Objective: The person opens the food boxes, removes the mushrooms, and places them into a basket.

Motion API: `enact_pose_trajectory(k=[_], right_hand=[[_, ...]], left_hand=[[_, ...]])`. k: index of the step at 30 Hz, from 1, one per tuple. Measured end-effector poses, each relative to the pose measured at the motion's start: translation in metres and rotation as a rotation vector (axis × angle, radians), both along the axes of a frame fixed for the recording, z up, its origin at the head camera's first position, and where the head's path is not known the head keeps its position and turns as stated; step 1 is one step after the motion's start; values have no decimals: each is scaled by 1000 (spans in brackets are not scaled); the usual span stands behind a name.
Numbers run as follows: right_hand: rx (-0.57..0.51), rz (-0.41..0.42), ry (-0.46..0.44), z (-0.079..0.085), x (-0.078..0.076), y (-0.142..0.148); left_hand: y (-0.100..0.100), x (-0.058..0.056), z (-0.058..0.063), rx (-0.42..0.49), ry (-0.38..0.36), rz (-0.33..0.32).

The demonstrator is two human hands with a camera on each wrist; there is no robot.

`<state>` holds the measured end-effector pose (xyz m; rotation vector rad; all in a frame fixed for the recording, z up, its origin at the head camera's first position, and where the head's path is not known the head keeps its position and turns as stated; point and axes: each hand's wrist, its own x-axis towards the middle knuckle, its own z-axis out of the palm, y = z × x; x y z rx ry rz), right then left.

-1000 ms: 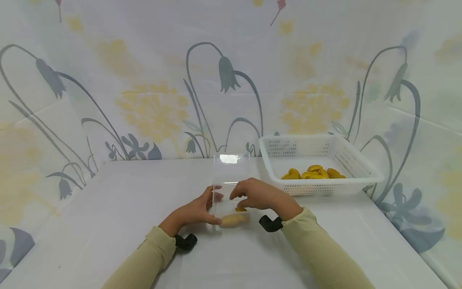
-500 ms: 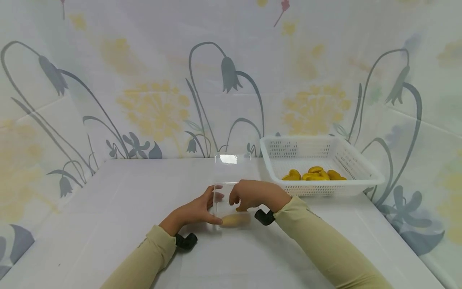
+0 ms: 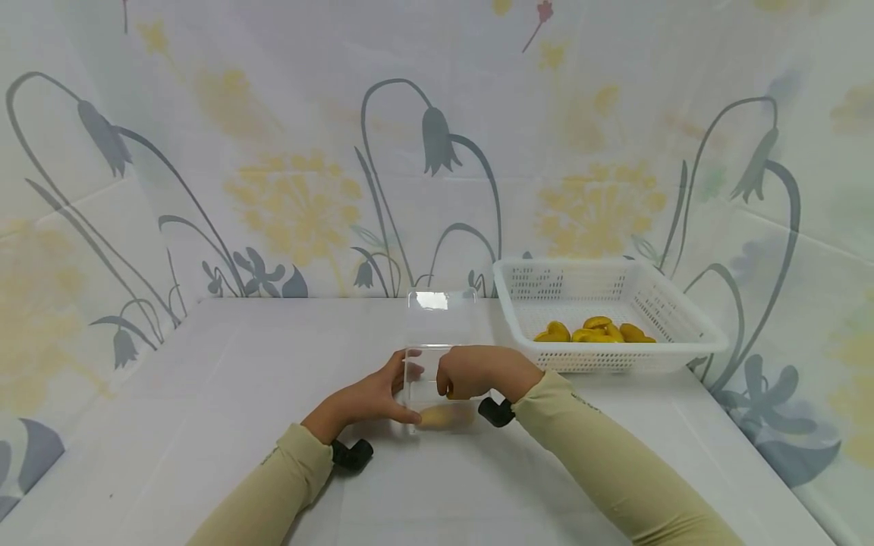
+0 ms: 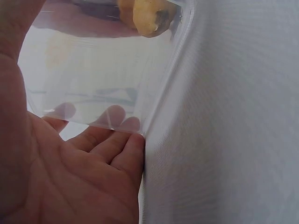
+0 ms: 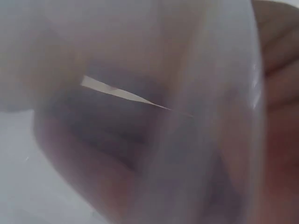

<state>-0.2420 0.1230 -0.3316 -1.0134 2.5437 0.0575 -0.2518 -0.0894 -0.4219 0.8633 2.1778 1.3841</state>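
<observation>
A clear plastic box [image 3: 426, 390] stands on the white table with its lid [image 3: 441, 318] swung back behind it. My left hand [image 3: 372, 398] holds the box's left side, thumb at the front corner and fingers round the far side. Down inside the box is my right hand [image 3: 481, 371], fingers bent and pointing downward. They pinch a small yellow fruit-like piece [image 4: 152, 18], seen through the plastic in the left wrist view with a dark patch on its end. The right wrist view is blurred, with the box wall [image 5: 256, 93] across it.
A white perforated basket [image 3: 624, 356] stands at the back right, with several yellow fruit-like pieces [image 3: 597, 331] inside. A flower-printed cloth [image 3: 307, 114] hangs behind and beside the white table [image 3: 273, 356].
My right hand has turned and sunk slightly into the box, fingers now covering more of the yellow piece. The left hand has kept its hold and place.
</observation>
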Motion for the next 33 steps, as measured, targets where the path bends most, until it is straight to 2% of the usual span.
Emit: enact_pose_trajectory(k=[3, 10, 23, 29, 33], right_hand=[[-54, -14, -11, 0, 0, 3], [-222, -123, -35, -6, -3, 10], [-242, -93, 6, -8, 0, 12], [-340, -54, 55, -9, 4, 17], [-437, -65, 81, -9, 7, 23]], left_hand=[[0, 0, -1, -5, -1, 0], [1, 0, -1, -12, -1, -6], [0, 1, 0, -5, 2, 4], [0, 0, 0, -17, 11, 10], [0, 0, 0, -34, 12, 20]])
